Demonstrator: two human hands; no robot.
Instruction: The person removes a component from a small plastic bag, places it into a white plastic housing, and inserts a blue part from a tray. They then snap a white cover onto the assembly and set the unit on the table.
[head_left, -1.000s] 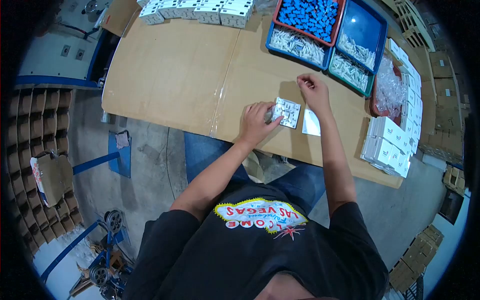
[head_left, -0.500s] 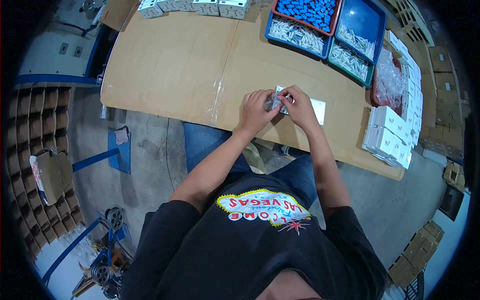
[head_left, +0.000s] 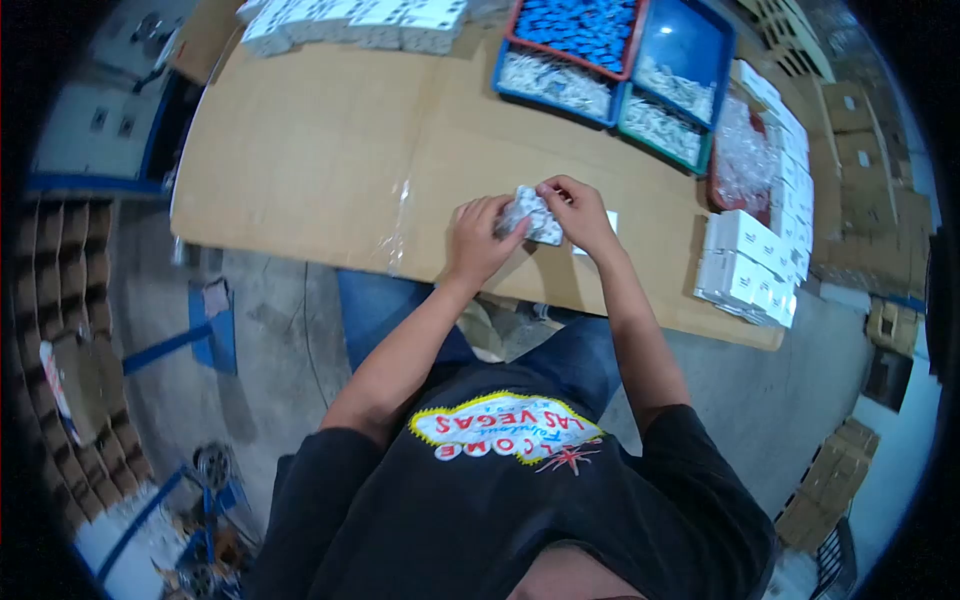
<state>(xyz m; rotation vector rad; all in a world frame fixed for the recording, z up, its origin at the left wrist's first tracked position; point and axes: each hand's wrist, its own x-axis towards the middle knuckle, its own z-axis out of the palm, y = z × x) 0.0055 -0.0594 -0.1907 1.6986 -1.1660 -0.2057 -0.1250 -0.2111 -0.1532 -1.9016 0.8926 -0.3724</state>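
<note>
Head view: fingers of left hand and right hand pinch a white square plastic plate in clear film wrap above the brown cardboard-covered table; slick film could let it slip.

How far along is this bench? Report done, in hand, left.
Done: closed white boxes stand stacked on the table. In hand: left hand and right hand both hold one white plate, partly in clear wrap. Left, probably: blue parts and white parts fill the trays.
</note>
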